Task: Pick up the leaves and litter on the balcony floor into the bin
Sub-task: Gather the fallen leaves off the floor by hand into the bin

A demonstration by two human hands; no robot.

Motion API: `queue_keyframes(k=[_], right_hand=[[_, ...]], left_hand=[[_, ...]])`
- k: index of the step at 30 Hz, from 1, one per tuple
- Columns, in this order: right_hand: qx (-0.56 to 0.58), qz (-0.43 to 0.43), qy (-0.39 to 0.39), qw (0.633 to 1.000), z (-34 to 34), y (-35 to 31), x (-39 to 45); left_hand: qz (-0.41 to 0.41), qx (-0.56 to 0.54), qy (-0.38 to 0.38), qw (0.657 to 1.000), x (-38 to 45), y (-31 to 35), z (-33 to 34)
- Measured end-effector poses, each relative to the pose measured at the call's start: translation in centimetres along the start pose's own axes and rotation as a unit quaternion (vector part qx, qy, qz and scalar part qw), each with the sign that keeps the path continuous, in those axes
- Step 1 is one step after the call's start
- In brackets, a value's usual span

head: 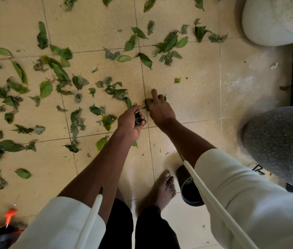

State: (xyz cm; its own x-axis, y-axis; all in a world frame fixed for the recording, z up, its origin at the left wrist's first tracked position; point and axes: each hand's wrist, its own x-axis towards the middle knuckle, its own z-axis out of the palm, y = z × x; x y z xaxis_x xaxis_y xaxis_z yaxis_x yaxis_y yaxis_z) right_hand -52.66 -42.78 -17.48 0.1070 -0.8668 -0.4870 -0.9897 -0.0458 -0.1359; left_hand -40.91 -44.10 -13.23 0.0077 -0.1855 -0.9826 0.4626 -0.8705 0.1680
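Down on the tiled balcony floor [187, 97], I am bending over with both arms stretched out in front of me. My left hand [131, 121] is curled around a small bunch of dark leaves [138, 120] already gathered, fingers closed over them, palm turned toward the right. My right hand [158, 108] reaches slightly farther out, its fingers pressed down on a crumpled leaf [147, 103] on the floor, with one finger sticking up; the leaf appears pinched, though the fingers partly hide it.

That leaf lies just beyond the left hand and right under the right hand's fingertips, so the right hand is the nearer one. The two hands are nearly touching.

Most of the remaining leaves [57, 81] are scattered to the left and far across the tiles, well apart from the right hand and closer to the left side. The speckled grey bin [271, 144] stands at the right, near me, with green leaves visible inside its rim. I judge the next carry must swing rightward and back toward me, with the right arm nearer the bin.

A white ribbed pot [277, 20] sits at the far right.
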Motion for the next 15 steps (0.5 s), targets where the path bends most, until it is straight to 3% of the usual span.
queue_keyframes(k=[8, 15], right_hand=[[-0.008, -0.016, 0.036, 0.999, 0.3, 0.4, -0.1], [-0.063, -0.061, 0.022, 0.996, 1.2, 0.5, -0.2]], left_hand=[[-0.005, -0.006, 0.011, 1.000, 0.2, -0.2, -0.5], [0.003, -0.011, 0.017, 1.000, 0.1, -0.1, -0.6]])
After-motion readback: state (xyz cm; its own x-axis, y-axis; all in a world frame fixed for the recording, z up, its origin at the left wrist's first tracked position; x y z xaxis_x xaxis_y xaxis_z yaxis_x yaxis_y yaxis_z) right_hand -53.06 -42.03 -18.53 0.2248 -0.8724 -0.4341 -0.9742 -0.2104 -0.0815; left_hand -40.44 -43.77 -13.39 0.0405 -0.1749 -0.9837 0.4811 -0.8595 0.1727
